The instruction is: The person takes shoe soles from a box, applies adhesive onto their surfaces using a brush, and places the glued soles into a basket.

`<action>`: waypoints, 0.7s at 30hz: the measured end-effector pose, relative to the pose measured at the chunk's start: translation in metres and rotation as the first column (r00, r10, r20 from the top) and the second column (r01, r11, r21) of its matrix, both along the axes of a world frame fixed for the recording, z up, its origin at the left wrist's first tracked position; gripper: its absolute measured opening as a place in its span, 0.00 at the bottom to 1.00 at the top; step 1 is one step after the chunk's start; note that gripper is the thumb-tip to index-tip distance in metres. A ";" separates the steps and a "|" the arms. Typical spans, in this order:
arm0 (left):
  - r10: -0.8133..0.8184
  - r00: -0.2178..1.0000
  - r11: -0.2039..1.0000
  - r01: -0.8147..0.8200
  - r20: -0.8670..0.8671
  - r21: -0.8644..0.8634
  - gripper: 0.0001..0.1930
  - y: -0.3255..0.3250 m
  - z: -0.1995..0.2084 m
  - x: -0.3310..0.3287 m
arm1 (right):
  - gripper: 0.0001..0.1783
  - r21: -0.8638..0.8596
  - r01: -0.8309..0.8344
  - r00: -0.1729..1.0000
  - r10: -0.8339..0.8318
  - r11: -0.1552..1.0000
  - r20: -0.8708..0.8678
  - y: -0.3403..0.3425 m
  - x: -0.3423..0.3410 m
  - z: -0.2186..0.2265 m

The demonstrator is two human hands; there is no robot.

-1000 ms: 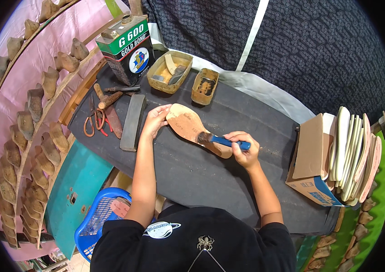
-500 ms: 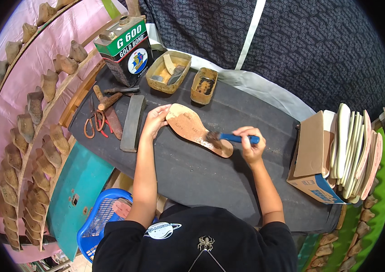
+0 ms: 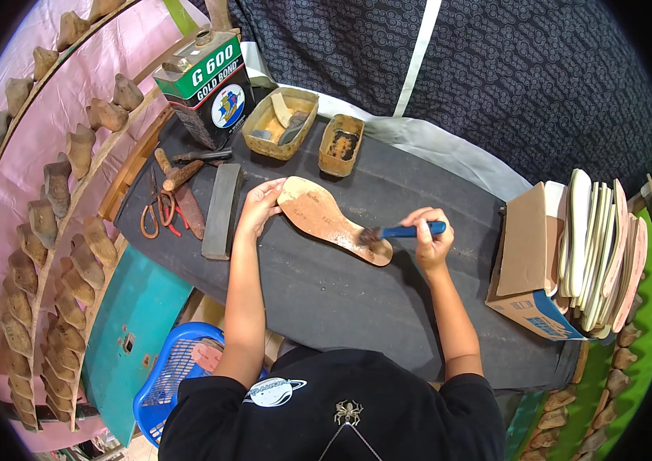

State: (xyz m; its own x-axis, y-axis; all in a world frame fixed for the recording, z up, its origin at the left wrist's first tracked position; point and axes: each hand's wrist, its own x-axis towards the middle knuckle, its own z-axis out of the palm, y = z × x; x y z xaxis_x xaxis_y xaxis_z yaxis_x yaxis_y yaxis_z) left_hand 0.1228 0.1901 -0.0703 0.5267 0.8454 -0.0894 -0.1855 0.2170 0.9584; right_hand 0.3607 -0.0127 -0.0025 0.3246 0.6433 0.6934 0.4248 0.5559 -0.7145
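Note:
A tan insole (image 3: pixel 317 213) lies slantwise over the dark work table, its wide end up and left. My left hand (image 3: pixel 264 206) grips that wide end at its left edge. In my right hand (image 3: pixel 431 237) is the blue handle of a brush (image 3: pixel 410 230), held from the right. Its dark bristles touch the insole near the narrow end, where the surface looks wet and shiny. Beyond the insole stands a small tan tub (image 3: pixel 340 164) with dark residue inside.
A larger tub (image 3: pixel 270 148) holding scraps stands by a green and black metal can (image 3: pixel 213 115). Left of my left hand are a grey block (image 3: pixel 223 211), scissors (image 3: pixel 149 215) and a hammer (image 3: pixel 182 175). On the right, a cardboard box (image 3: pixel 522 250) holds stacked soles (image 3: pixel 593 253). A blue basket (image 3: pixel 158 388) sits below left.
The brush has moved slightly right along the insole toward its narrow end, and my right hand has shifted with it. My left hand keeps its hold.

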 end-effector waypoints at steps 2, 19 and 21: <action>-0.008 1.000 1.000 0.008 0.001 0.002 0.15 0.000 0.000 0.001 | 0.06 -0.040 -0.026 0.999 0.025 0.999 -0.036 0.005 -0.006 -0.003; 0.003 1.000 1.000 -0.002 -0.029 0.012 0.15 0.002 -0.003 0.000 | 0.08 -0.151 -0.043 0.986 0.018 0.988 -0.164 0.002 0.001 0.000; 0.004 1.000 1.000 -0.004 -0.023 0.012 0.15 0.001 -0.004 0.000 | 0.07 -0.130 -0.112 0.978 0.086 0.985 -0.191 0.009 -0.009 0.000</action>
